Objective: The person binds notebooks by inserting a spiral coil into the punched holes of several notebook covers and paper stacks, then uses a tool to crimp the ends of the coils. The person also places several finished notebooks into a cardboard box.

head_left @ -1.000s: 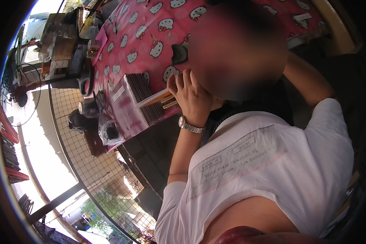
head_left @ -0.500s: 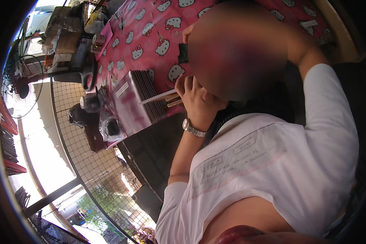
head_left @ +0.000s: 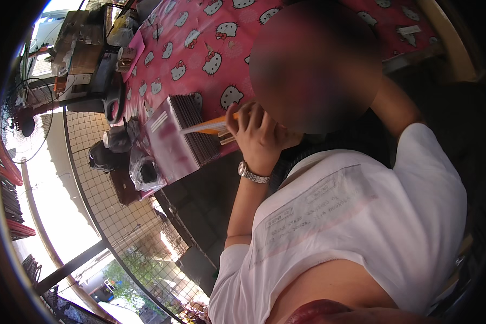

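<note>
My left hand [head_left: 257, 129], with a metal watch [head_left: 252, 173] on its wrist, is at the near edge of the table. Its fingers are curled round a flat orange piece with a pale edge [head_left: 213, 126], which sticks out to the left. That piece reaches over a stack of flat, dark-ridged items [head_left: 197, 129], beside a shiny pinkish cover or sheet [head_left: 164, 143]. My right forearm [head_left: 398, 110] comes in from the right. A round blurred patch hides my right hand and whatever it touches.
A pink cloth with white cat faces [head_left: 194, 75] covers the table. At its left edge are a clear plastic bag [head_left: 144, 170], a dark bag [head_left: 101, 155] and a cup [head_left: 125, 56]. A fan [head_left: 28, 121] stands farther left, near a wire mesh wall [head_left: 83, 146].
The flat piece in my left hand has tilted, so its orange face now shows. My right forearm has lowered and swung toward me. The whole view has shifted slightly.
</note>
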`<action>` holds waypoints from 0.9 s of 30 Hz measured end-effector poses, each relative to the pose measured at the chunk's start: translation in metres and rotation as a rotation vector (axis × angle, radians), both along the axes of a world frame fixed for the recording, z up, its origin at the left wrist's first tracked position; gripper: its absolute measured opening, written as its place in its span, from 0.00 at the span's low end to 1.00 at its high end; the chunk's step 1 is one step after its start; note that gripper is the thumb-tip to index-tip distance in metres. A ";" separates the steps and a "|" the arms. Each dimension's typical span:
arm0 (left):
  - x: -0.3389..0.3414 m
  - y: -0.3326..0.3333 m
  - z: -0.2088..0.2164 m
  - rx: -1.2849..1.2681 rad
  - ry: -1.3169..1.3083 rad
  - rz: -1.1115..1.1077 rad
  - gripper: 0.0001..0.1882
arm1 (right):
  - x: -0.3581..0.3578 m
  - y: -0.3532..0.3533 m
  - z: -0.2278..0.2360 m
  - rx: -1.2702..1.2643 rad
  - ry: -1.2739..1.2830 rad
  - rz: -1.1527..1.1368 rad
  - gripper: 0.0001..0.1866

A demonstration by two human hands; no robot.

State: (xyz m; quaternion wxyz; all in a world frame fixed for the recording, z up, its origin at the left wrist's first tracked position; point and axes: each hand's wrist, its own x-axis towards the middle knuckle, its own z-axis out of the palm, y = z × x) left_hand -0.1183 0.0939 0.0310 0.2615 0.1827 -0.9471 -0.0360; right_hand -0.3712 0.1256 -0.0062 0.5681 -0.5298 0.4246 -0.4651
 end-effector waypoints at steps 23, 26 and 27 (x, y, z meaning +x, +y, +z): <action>0.002 -0.016 -0.001 -0.054 0.036 0.069 0.15 | -0.002 0.015 0.035 -0.154 -0.101 0.295 0.19; 0.005 -0.011 0.003 -0.021 0.008 0.081 0.15 | -0.006 0.011 0.044 -0.089 0.091 0.337 0.21; 0.004 -0.013 0.008 -0.031 -0.011 0.080 0.15 | -0.007 0.013 0.050 -0.128 -0.073 0.386 0.21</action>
